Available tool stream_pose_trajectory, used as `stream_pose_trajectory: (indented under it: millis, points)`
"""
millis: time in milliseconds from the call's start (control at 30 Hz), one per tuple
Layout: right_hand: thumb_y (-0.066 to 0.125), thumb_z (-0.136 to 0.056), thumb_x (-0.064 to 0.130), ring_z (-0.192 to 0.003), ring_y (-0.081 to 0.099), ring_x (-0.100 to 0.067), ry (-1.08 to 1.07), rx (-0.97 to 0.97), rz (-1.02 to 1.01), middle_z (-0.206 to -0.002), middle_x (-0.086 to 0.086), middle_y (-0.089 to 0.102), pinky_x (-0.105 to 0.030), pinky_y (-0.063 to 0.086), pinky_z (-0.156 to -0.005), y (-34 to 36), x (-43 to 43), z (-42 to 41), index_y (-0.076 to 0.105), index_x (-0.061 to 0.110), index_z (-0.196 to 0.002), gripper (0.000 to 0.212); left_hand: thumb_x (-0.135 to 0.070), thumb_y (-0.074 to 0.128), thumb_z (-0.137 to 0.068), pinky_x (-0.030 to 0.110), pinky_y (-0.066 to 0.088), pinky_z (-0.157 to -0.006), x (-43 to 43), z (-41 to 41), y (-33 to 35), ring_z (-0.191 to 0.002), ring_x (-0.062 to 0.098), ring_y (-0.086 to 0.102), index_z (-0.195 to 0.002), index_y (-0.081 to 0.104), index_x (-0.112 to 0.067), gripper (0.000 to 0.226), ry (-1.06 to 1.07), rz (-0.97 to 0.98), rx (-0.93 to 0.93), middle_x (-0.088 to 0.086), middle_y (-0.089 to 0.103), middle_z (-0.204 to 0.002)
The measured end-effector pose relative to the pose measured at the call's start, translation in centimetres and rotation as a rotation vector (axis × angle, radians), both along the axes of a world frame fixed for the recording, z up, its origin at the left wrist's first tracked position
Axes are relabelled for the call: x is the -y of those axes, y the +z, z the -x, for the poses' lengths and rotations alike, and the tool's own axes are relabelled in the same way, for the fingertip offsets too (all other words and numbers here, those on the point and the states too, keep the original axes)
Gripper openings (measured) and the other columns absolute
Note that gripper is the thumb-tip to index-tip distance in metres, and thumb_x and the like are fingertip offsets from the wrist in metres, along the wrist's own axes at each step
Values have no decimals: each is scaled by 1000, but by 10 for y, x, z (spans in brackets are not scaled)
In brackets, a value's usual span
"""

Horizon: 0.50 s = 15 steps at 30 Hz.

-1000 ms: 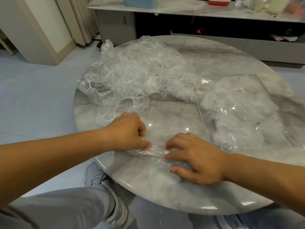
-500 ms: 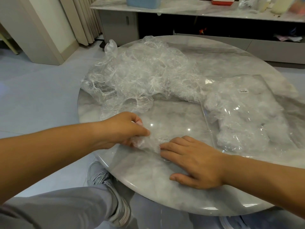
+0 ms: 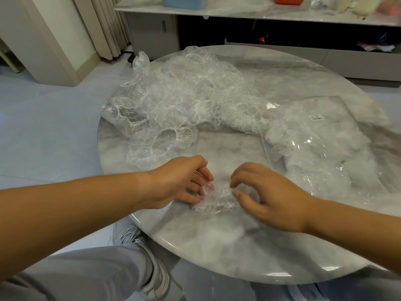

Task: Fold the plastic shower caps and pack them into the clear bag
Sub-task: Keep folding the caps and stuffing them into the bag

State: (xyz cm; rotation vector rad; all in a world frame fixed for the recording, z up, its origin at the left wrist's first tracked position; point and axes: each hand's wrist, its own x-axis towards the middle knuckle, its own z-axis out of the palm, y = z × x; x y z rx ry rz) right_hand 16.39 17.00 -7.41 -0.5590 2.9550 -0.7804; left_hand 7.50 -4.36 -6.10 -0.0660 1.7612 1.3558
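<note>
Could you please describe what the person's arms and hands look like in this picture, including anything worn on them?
Both arms are bare as far as the frame shows: no sleeve covers the left forearm or the right forearm. The left hand and right hand wear no gloves, and no ring, watch or bracelet is visible.

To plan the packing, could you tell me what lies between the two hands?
Head view: a crumpled clear plastic shower cap lies between the left hand and right hand.

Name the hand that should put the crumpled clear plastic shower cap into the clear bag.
Likely the right hand: it holds the shower cap on the side nearest the clear bag, to its right. The left hand is opposite.
</note>
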Motion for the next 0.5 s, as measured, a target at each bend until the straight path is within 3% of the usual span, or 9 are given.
stream_pose_trajectory:
  millis: [100,233,300,400,467,500]
  points:
    - [46,-98,52,-104,57,-10,-221,265,-103,-115,8,56,-31,48,-95,4,1,12,51,24,-138,49,-32,41,-100,48,53,-97,-1,1,6,-104,32,66,-116,61,-4,38,0,-37,44,18,75,-107]
    - [50,-99,53,-80,55,-3,-213,439,-136,-83,15,56,-23,42,-75,8,8,19,53,26,-131,42,-30,39,-99,47,54,-97,-1,0,6,-119,38,62,-122,58,-6,38,-14,-62,69,18,75,-106]
    - [58,-97,47,-72,60,-7,-293,576,78,-79,11,62,-27,48,-71,7,13,19,61,24,-118,31,-31,39,-99,46,54,-96,-1,-2,4,-117,39,63,-121,57,-8,37,-15,-72,80,19,75,-106]
    - [63,-97,25,-67,65,-15,-445,729,688,-79,-5,70,-36,54,-72,14,23,20,67,11,-103,16,-34,40,-100,44,58,-84,-2,-2,2,-95,32,65,-120,57,-8,37,8,-91,92,17,72,-107]
    - [61,-99,18,-80,70,-19,-438,687,890,-89,-10,74,-40,54,-81,16,28,19,67,7,-105,14,-37,39,-100,41,57,-74,-1,-2,2,-89,28,61,-122,55,-8,40,19,-120,99,17,67,-104]
    - [61,-99,19,-89,71,-21,-395,635,893,-96,-9,76,-39,54,-87,15,28,18,66,8,-106,15,-38,38,-100,42,56,-72,-2,-2,2,-90,27,60,-125,54,-7,42,28,-131,99,16,65,-102]
